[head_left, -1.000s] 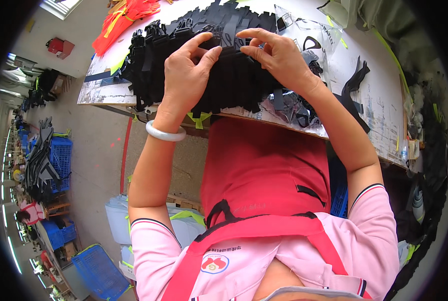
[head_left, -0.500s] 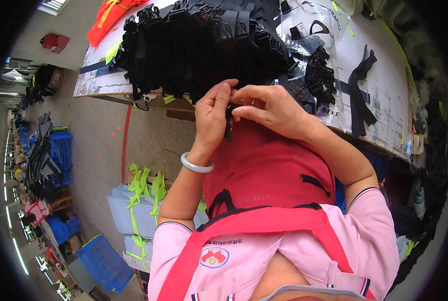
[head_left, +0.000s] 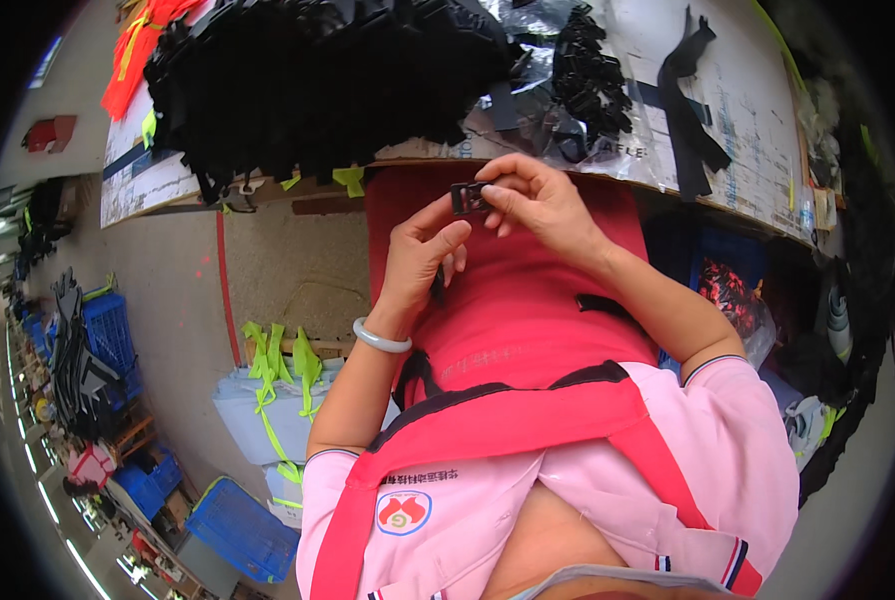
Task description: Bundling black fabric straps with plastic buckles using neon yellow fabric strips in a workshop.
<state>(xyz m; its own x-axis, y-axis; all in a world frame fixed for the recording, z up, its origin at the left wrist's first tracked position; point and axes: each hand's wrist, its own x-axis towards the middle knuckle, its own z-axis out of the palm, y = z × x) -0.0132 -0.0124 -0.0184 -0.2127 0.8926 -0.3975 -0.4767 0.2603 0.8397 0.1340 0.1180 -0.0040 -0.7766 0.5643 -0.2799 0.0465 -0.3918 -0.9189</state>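
A small black plastic buckle (head_left: 468, 198) is pinched between the thumb and fingers of my right hand (head_left: 545, 208), above my apron and close to the table's front edge. My left hand (head_left: 419, 255) is beside it with curled fingers, the index fingertip against the buckle's left side. A short dark end of black strap (head_left: 437, 285) shows under the left fingers; most of it is hidden by that hand. Just beyond my hands, a large heap of black straps with buckles (head_left: 327, 90) hangs over the table edge.
On the table (head_left: 762, 185) are a clear plastic bag of black buckles (head_left: 589, 85) and a loose black strap (head_left: 682, 110). Orange-red material (head_left: 137, 55) lies at the far left. Grey-white bundles tied with yellow-green strips (head_left: 252, 405) and a blue crate (head_left: 242, 530) stand left of me.
My hands have moved slightly apart, and the buckle now shows between them in the right fingers. The view has shifted, so the table and heap sit higher and further left.
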